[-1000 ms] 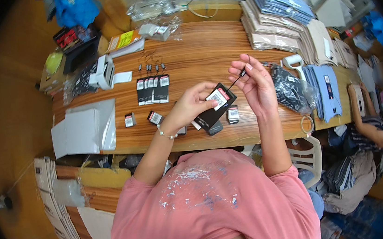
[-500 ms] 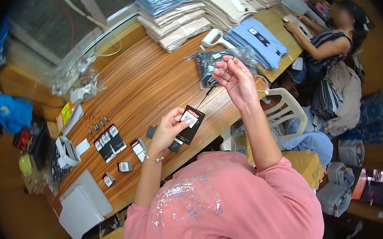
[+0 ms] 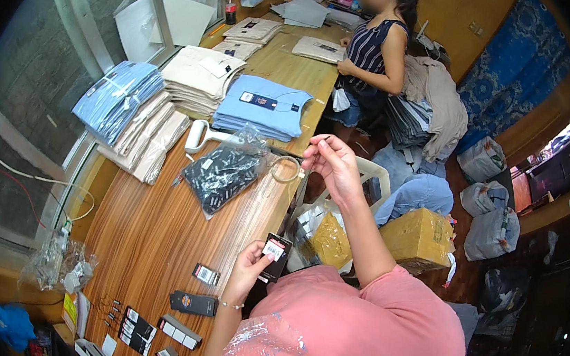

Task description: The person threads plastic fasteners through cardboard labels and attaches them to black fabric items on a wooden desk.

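My left hand, with a beaded bracelet on the wrist, pinches a black hang tag with a white sticker, just off the table's near edge. Raised to the right of it, my right hand has thumb and fingertips closed on a thin dark cord, which barely shows. On the wooden table left of my left hand lie a stickered tag stack, a dark grey tag and several more small stacks, among them a black group.
A clear bag of black cords, a tape roll and a white handled tool lie ahead. Folded blue shirts and beige shirts stand beyond. A co-worker stands far right; a taped carton is nearer.
My view has turned to the right, showing more of the co-worker and floor. The tag stays in my left hand. The cord's stretch between my hands no longer shows clearly.
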The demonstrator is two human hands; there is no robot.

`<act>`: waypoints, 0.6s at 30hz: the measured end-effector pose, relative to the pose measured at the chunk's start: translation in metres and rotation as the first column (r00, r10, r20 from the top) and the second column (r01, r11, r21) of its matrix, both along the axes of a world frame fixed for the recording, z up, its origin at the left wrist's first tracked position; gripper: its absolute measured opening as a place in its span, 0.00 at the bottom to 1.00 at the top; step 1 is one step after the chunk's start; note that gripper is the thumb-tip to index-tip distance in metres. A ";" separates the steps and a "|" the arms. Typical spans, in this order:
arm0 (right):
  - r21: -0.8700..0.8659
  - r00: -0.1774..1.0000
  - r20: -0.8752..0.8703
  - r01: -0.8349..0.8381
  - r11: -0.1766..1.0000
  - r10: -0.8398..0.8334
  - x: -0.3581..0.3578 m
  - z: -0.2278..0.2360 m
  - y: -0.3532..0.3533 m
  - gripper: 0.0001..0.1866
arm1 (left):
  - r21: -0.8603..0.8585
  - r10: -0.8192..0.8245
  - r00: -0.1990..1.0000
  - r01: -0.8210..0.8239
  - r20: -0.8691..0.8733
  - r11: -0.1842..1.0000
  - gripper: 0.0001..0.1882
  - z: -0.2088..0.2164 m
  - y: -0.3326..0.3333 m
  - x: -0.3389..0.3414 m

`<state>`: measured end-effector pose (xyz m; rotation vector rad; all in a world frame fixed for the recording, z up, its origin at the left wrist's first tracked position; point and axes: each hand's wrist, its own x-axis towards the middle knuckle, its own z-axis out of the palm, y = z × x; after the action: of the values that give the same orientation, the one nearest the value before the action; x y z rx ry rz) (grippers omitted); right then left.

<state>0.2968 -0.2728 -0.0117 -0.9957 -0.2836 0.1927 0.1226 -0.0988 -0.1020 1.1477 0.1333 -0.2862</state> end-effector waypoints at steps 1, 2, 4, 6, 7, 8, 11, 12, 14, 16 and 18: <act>0.001 0.999 0.031 0.024 1.000 -0.024 0.004 0.005 -0.005 0.08 | -0.003 0.009 1.000 -0.009 0.014 1.000 0.06 -0.002 -0.002 0.007; 0.001 0.997 0.051 0.049 0.999 -0.049 0.006 0.007 -0.011 0.08 | -0.008 0.017 1.000 -0.017 0.018 1.000 0.06 -0.007 -0.003 0.011; 0.022 0.990 0.101 0.096 0.995 -0.098 0.014 0.012 -0.021 0.09 | 0.004 0.022 0.998 -0.022 0.056 1.000 0.07 -0.006 -0.003 0.020; 0.002 0.985 0.133 0.109 0.994 -0.108 0.015 0.015 -0.033 0.09 | -0.032 0.035 0.998 -0.034 0.060 0.999 0.06 -0.001 -0.005 0.024; -0.008 0.982 0.148 0.116 0.993 -0.114 0.015 0.020 -0.038 0.08 | -0.025 0.032 0.997 -0.030 0.070 0.999 0.06 0.001 -0.004 0.027; -0.019 0.979 0.163 0.124 0.992 -0.119 0.014 0.026 -0.043 0.08 | -0.018 0.029 0.996 -0.027 0.079 0.999 0.06 0.002 -0.003 0.029; -0.046 0.967 0.224 0.132 0.990 -0.118 0.011 0.043 -0.055 0.08 | -0.045 0.004 0.994 0.001 0.112 0.999 0.06 0.005 0.000 0.033; -0.070 0.964 0.248 0.121 0.990 -0.100 0.009 0.049 -0.059 0.08 | -0.062 -0.006 0.992 0.014 0.124 0.998 0.07 0.005 0.000 0.033; -0.155 0.952 0.302 0.103 0.982 -0.052 0.007 0.059 -0.063 0.08 | -0.191 -0.014 0.998 0.027 0.067 0.981 0.08 0.008 -0.001 0.027; -0.226 0.940 0.342 0.096 0.969 -0.013 0.005 0.070 -0.064 0.08 | -0.349 -0.068 0.997 0.074 0.030 0.934 0.08 0.006 -0.002 0.026; -0.259 0.921 0.391 0.116 0.959 -0.006 0.005 0.078 -0.064 0.08 | -0.246 -0.053 0.998 0.063 0.046 0.967 0.09 0.003 -0.004 0.026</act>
<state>0.3022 -0.3371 0.0659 -1.3211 -0.5983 -0.0276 0.1489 -0.1032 -0.0992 0.9092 0.0279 -0.3228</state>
